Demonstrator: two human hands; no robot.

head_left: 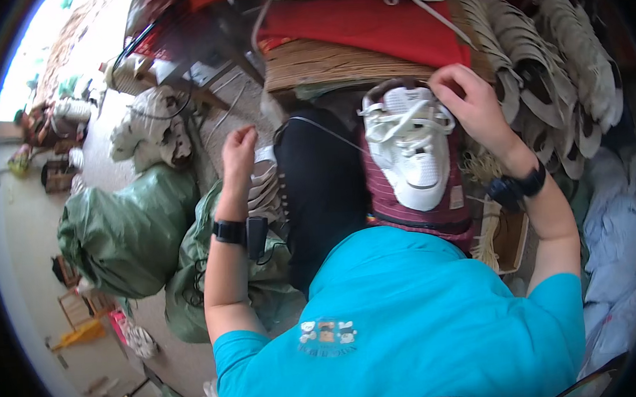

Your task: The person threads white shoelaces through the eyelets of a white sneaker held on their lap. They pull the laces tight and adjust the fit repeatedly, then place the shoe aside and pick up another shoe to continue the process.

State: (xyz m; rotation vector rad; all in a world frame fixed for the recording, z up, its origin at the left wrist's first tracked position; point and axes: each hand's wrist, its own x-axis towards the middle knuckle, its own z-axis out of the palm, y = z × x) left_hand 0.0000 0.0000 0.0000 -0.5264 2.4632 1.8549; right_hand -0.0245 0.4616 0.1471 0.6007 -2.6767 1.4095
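Observation:
A white shoe upper (pixel 412 147) with white laces lies on a dark red striped cloth (pixel 405 208) across my lap. My right hand (pixel 467 101) rests at the shoe's top right, fingers curled on its collar and laces. My left hand (pixel 238 149) is raised to the left, fingers pinched on a thin white thread (pixel 321 128) that runs across toward the shoe. Below the left hand sits a stack of white shoe parts (pixel 266 194). Both wrists carry black bands.
Stacks of pale shoe uppers (pixel 555 64) fill the right side. A red cloth (pixel 373 23) on brown board lies ahead. Green sacks (pixel 129 233) and a white bag (pixel 152 128) stand on the floor to the left.

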